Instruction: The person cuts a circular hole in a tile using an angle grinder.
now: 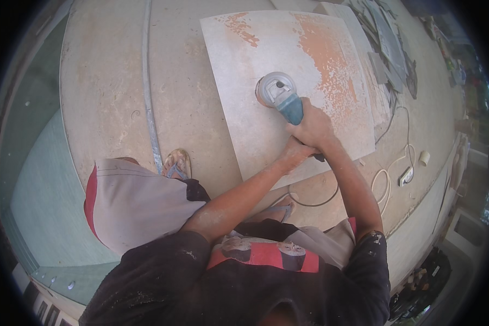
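Note:
An angle grinder [292,110] with a teal body and a grey metal head rests its round disc on a large slab [244,60]. The slab is whitish, with rough orange patches at its far and right parts. My right hand [313,129] is wrapped round the grinder's body, just behind the head. Closer to me, my left hand [296,154] is closed round the rear of the same tool. Most of the grinder's rear is hidden by both hands; a dark end shows below them.
A dark cable [315,205] curves near my foot. At the right lie a pale cord [387,187], a white socket block [405,176] and a small cream cylinder [424,158]. Offcuts [388,49] are piled beyond the slab. A long metal bar [148,92] lies on the left floor.

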### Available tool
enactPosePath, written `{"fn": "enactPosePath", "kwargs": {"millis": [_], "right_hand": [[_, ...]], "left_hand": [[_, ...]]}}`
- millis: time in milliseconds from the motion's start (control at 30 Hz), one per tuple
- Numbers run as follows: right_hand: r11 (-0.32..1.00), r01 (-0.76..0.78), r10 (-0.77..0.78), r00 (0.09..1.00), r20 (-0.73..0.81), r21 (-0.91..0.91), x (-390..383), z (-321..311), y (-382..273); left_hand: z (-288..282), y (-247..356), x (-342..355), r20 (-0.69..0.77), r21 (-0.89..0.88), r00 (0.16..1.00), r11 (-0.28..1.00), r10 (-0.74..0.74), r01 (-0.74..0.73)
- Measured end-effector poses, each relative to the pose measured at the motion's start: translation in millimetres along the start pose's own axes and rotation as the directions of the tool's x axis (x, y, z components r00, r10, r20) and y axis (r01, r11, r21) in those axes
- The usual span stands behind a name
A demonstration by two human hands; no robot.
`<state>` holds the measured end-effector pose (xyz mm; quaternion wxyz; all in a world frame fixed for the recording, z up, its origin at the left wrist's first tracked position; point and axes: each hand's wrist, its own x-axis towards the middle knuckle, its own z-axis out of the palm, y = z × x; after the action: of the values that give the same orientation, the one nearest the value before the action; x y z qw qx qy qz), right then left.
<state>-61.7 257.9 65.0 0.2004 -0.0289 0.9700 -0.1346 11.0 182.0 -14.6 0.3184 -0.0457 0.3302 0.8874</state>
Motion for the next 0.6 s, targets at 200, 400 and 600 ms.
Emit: {"fn": "enactPosePath", "kwargs": {"millis": [200,400,600], "right_hand": [[1.0,0.005,-0.005,1.0,-0.001,-0.001,0,2,-1],[1.0,-0.009,0.009,1.0,0.02,-0.01,3,4,-2],[1.0,-0.004,0.004,1.0,0.017,0.0,4,7,1]], "left_hand": [[2,3,-2,-0.015,-0.023,0.999,0.999,0.037,-0.038],[-1,1,-1,-0.025,0.003,0.999,0.999,0.041,-0.041],[-3,-4,1,-0.017,-0.019,1.0,0.999,0.026,-0.026]]}}
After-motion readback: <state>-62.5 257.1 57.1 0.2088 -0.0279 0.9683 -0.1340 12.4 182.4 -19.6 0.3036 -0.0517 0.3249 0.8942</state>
